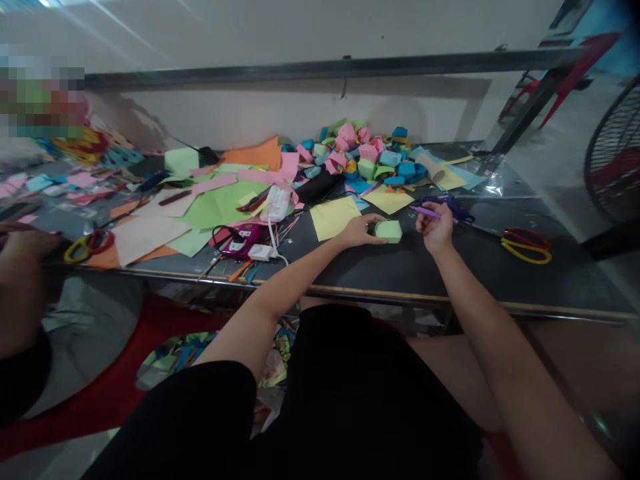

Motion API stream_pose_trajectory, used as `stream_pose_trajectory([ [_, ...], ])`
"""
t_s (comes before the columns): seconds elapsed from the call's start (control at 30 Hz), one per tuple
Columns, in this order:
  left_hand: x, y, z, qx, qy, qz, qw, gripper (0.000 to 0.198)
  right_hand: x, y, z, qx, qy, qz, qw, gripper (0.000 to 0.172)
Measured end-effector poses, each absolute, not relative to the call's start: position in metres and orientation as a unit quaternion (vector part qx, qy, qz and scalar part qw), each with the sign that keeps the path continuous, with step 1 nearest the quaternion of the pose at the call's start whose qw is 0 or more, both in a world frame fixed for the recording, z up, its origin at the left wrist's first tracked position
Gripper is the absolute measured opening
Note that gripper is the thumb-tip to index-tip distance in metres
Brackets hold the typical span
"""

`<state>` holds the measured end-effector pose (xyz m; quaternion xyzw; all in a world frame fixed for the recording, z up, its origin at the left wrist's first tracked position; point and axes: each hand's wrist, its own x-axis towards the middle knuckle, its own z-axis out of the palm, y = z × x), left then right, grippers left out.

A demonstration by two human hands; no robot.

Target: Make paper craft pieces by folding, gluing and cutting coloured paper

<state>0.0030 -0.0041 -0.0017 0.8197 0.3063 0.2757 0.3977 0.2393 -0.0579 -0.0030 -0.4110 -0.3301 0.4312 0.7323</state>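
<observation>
My left hand (361, 231) grips a small light-green folded paper box (389, 231) just above the dark tabletop. To its right, my right hand (436, 225) is closed around a purple pen (430, 213), whose tip points left above the box. Behind my left hand lies a yellow paper sheet (334, 217). A dark blue object (456, 207) rests just behind my right hand and is partly hidden by it. Scissors with red and yellow handles (526, 247) lie to the right.
Many small coloured paper boxes (367, 153) are heaped against the wall. Green, pink and orange sheets (220, 207) cover the left side, near a white power strip (276, 203). Another person's arm (20, 287) is at far left, beside a second pair of scissors (89, 246). A fan (615, 153) stands right.
</observation>
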Motion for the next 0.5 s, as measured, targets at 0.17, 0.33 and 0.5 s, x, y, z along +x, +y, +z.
stream_pose_trajectory([
  [0.17, 0.000, -0.005, -0.002, 0.816, 0.287, 0.307, 0.396, 0.059, 0.237, -0.059, -0.001, -0.426, -0.337, 0.394, 0.741, 0.039],
  [0.33, 0.000, -0.003, -0.002, 0.838, 0.297, 0.301, 0.344, 0.058, 0.230, -0.066, -0.002, -0.423, -0.412, 0.400, 0.701, 0.068],
  [0.5, 0.000, -0.004, -0.003, 0.841, 0.300, 0.309, 0.328, 0.058, 0.216, -0.071, 0.002, -0.462, -0.473, 0.357, 0.660, 0.064],
])
